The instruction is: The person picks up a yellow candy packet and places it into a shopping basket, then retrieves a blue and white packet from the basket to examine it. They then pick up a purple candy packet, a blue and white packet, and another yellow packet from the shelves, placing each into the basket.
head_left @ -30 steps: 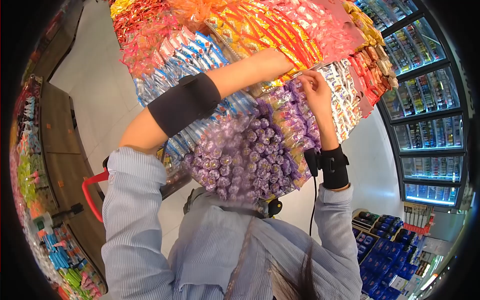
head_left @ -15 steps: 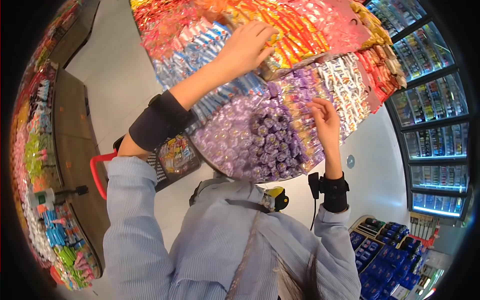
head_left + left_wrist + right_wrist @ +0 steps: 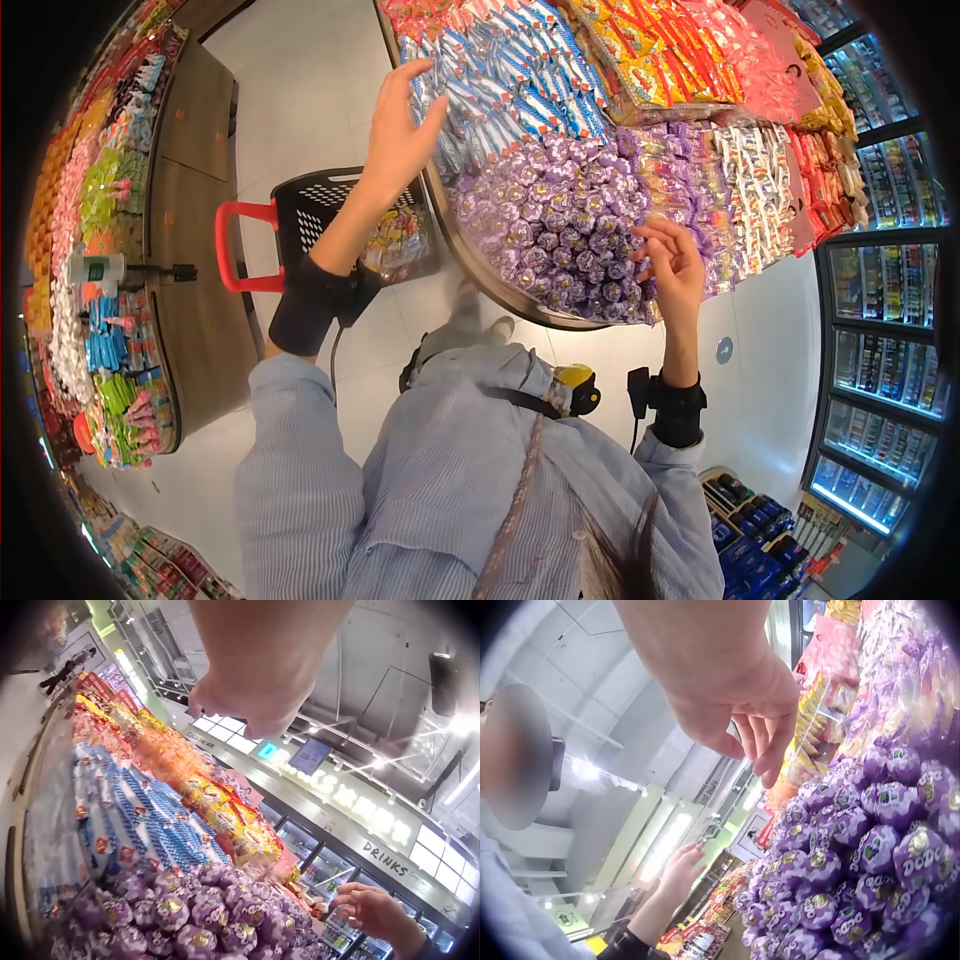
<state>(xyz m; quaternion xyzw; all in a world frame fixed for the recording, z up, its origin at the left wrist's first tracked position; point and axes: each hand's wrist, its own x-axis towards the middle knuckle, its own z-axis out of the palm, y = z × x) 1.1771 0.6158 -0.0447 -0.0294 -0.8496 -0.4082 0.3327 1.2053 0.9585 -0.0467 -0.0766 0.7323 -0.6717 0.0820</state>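
Note:
In the head view my left hand (image 3: 400, 130) is held over the left edge of the display, beside the blue-and-white wrapped candy (image 3: 520, 75), its thumb and fingers spread apart with nothing between them. My right hand (image 3: 677, 268) hovers at the right side of the purple-wrapped lollipops (image 3: 570, 225), fingers loosely bent and holding nothing. The right wrist view shows those fingers hanging beside the purple balls, which are lettered DODO. Purple-and-clear packets (image 3: 680, 170) lie just beyond this hand.
A black shopping basket (image 3: 300, 215) with a red handle (image 3: 228, 245) stands on the floor at left, wrapped sweets (image 3: 405, 245) inside. Yellow-and-red packets (image 3: 660, 50) fill a raised box. Stocked shelves (image 3: 190, 180) line the left; drinks fridges (image 3: 885, 330) line the right.
My left hand has left the yellow packets and swung left to the display's edge, holding nothing. My right hand has drawn back toward me. The view has turned, bringing the basket into fuller sight.

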